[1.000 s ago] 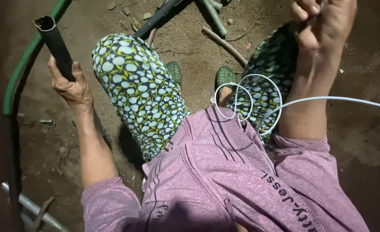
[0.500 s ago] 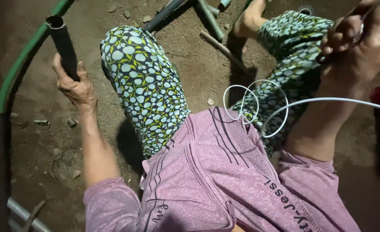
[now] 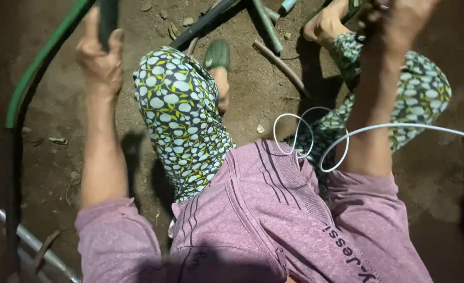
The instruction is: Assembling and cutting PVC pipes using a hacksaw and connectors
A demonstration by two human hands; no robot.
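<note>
1. Left hand (image 3: 99, 55): fingers are wrapped tight around a dark upright pipe (image 3: 107, 18) near the top left of the view. The pipe's upper end runs out of the picture. Keep the wrist in line with the forearm so the grasp does not twist.
2. Right hand (image 3: 400, 23): raised at the top right edge, blurred. Whether it is closed on anything cannot be told. Confirm its hold before putting weight through that arm.
3. A curved green hose (image 3: 35, 73) runs just beside the pipe on its left. Keep it clear of the gripping fingers.
4. A white cable (image 3: 316, 139) loops over the lap, between the pink shirt (image 3: 274, 209) and the right forearm. Judged risk: it could snag on the arm; keep the loops slack.
5. Footing: one foot in a green sandal (image 3: 217, 55) stands on bare soil (image 3: 258, 89), with loose sticks and pipe pieces (image 3: 266, 21) lying near it. Place feet away from these.
</note>
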